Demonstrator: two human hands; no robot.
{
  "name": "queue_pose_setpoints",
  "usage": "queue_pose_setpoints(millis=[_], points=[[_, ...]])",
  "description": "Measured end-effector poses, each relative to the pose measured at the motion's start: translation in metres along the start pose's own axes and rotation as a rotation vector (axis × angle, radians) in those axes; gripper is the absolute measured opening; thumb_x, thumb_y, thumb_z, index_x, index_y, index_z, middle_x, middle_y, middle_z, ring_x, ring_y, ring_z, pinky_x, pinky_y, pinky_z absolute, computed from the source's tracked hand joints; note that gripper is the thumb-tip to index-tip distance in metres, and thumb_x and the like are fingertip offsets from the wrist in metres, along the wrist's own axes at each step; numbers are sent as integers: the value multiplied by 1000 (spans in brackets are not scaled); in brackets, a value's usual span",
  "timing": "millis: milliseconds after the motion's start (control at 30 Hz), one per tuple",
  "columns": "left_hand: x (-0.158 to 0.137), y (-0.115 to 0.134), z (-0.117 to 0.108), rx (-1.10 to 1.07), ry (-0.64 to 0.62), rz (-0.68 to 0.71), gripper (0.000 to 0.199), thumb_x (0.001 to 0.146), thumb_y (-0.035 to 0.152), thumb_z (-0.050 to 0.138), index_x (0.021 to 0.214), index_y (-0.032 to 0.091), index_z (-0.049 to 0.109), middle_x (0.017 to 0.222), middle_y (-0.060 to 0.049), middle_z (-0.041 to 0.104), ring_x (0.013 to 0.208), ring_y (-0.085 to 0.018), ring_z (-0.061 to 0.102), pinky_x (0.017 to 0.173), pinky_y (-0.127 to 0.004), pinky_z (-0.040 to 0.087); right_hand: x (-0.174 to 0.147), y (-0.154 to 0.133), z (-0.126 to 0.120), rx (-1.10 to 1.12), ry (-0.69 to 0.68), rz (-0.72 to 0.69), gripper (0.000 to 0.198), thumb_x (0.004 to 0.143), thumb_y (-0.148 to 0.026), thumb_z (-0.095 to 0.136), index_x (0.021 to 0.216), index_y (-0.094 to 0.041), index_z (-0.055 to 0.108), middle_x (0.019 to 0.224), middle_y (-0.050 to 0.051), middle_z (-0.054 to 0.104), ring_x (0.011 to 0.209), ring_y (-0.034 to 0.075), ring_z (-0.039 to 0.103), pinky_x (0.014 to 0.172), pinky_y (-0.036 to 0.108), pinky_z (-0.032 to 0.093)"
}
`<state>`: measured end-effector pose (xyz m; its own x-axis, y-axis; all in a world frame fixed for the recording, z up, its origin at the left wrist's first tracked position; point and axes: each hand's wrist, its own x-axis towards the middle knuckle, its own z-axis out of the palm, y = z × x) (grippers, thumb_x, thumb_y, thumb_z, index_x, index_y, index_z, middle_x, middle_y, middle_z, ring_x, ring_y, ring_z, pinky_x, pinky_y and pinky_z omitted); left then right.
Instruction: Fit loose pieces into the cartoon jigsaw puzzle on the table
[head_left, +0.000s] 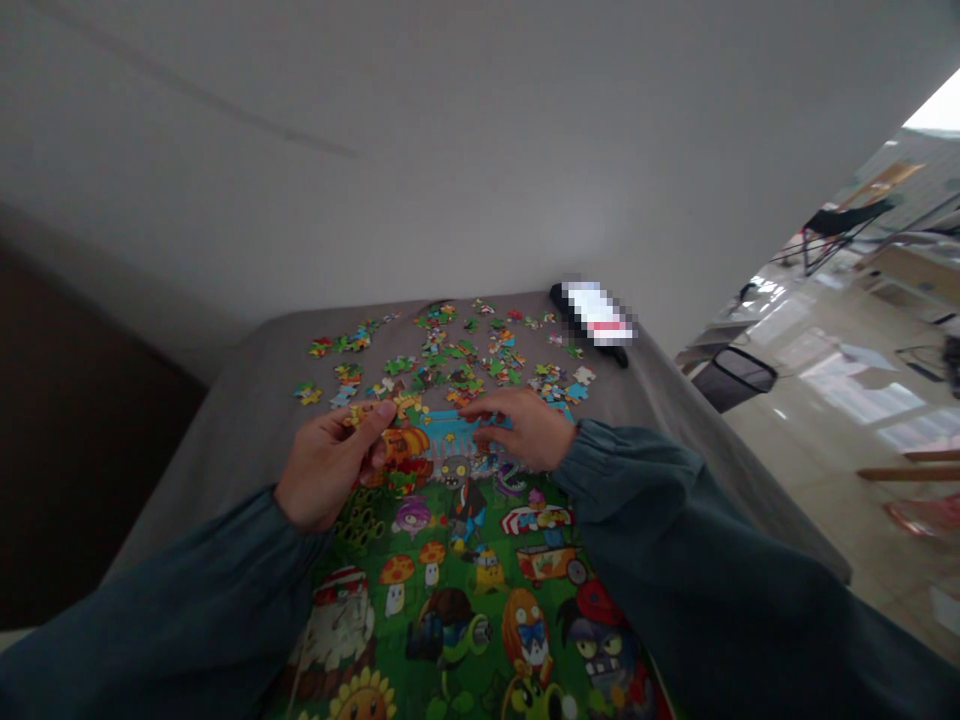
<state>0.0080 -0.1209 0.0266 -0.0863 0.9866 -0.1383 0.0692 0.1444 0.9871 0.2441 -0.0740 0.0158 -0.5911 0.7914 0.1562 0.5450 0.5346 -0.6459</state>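
Observation:
A jigsaw puzzle [450,560] with cartoon plants and zombies lies in front of me, largely joined up on its green lower part. At its upper left edge my left hand [334,455] pinches a yellowish puzzle piece [360,412] between thumb and fingers. Over the blue upper part of the puzzle hovers my right hand [525,425], its thumb and fingers apart with nothing visible between them. Whether its fingertips touch the puzzle I cannot tell. Several loose puzzle pieces [457,352] are scattered just beyond both hands.
Grey cloth [247,390] covers the table. A phone with a lit screen [596,312] lies at the back right. Behind the table rises a pale wall [450,150]. To the right are a tiled floor [795,440] and a dark folding chair [847,218].

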Motion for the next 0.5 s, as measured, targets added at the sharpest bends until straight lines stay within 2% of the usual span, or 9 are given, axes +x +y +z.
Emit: queue_pose_setpoints(millis=[133,267,500], points=[[-1,3,2,-3,-6,-2,30,78,41,70,70,18,53,43,7,46,33,-5,33,31,-14,26,-4,-7,-8,-142,-96,-99,12,86,-19,69,97,-16,71,97,8,70,96,19,62,89,36,46],[-2,4,2,16,-2,-9,28,79,41,68,69,19,53,42,7,45,32,-5,31,30,-15,25,-6,-7,-5,-219,-205,-58,10,87,-25,69,92,-17,71,94,7,68,95,19,60,87,33,45],[-1,0,0,27,-14,4,27,80,43,67,73,17,59,42,7,45,33,-5,32,30,-14,24,-7,-9,-9,-259,-210,-33,9,89,-20,65,90,-17,73,91,7,68,95,20,59,89,34,43]])
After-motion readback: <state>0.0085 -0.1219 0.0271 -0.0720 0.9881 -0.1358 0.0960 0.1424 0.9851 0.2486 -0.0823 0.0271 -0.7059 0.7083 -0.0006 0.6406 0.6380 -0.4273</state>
